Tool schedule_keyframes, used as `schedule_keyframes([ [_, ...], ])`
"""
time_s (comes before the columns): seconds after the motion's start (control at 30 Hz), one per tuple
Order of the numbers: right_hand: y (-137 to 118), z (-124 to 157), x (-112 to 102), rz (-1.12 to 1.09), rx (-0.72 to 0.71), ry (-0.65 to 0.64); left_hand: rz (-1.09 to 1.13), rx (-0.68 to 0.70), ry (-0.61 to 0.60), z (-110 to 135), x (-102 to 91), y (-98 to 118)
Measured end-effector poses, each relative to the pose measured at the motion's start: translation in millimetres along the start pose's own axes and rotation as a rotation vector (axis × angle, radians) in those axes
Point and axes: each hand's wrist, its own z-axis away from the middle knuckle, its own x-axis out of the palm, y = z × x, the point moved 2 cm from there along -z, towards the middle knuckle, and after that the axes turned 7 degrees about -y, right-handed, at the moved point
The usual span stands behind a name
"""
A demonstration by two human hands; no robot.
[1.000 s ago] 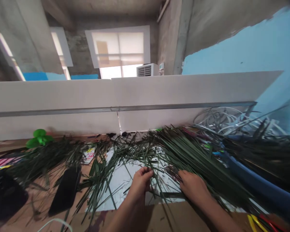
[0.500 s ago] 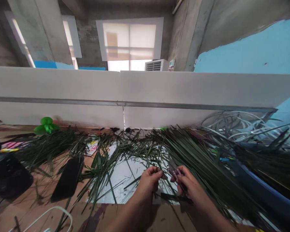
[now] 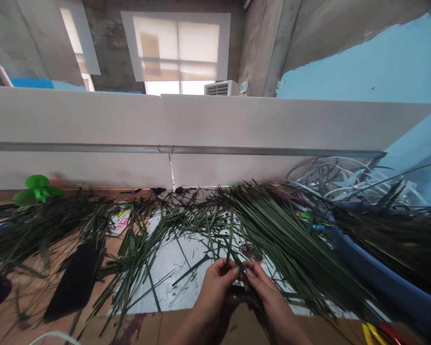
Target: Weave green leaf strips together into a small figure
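Note:
My left hand and my right hand meet at the bottom centre of the desk, fingertips together. Both pinch the lower end of a long green leaf strip that rises upright between them. A wide fan of green leaf strips lies just right of my hands, reaching toward the partition. More loose green strips are scattered left of my hands over a white sheet.
A white partition wall closes the back of the desk. A black flat object lies at left, a green plastic piece at far left. White strips and a blue tub fill the right side.
My right hand left the leaf pile and came in to meet my left hand. One leaf strip now stands up between both hands. The view shifted slightly right.

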Motion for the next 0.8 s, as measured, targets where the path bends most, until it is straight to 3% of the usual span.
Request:
schedule_keyframes([
  [0.27, 13.9, 2.4, -5.1, 0.002, -0.008, 0.031, 0.027, 0.008, -0.005, 1.3, 5.5, -3.1],
  [0.53, -0.5, 10.6, 5.1, -0.103, 0.008, -0.03, -0.036, -0.027, -0.031, -8.8, -13.0, -18.0],
  [0.8, -6.6, 13.1, 8.3, -0.135, -0.008, -0.044, -0.03, -0.027, -0.069, -5.2, -8.4, -15.8],
])
